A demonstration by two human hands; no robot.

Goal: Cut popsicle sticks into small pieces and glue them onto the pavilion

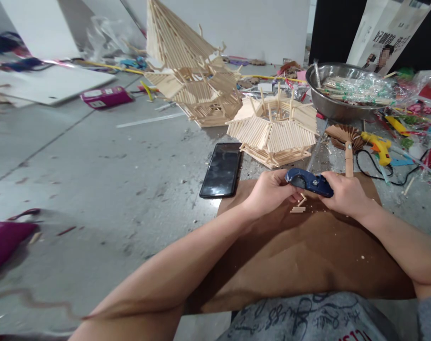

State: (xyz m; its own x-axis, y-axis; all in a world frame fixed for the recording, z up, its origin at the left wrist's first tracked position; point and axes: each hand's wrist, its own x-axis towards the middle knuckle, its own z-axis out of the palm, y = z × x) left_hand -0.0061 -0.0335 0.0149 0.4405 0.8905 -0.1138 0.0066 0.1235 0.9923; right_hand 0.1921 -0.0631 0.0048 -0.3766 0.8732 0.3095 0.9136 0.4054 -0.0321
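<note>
A dark blue hand cutter [309, 182] with a curved jaw and a screw at its pivot is gripped at its right end by my right hand [346, 192]. Closed around the jaw end are the fingers of my left hand [272, 192]; whatever they pinch there is hidden. Just below the tool, short cut pieces of wooden stick [298, 209] lie on a brown board [290, 251]. Beyond my hands stands a ring-shaped stick model [272, 132] with a sloped roof and upright posts. Behind it is a taller stick tower [197, 85] with a pointed roof.
A black phone [221, 170] lies left of the board. To the right are a folded brown paper fan [347, 142], a yellow glue gun [381, 148] with its cord, and a steel bowl [343, 106] of wrapped sticks. A magenta pack [107, 97] sits farther left.
</note>
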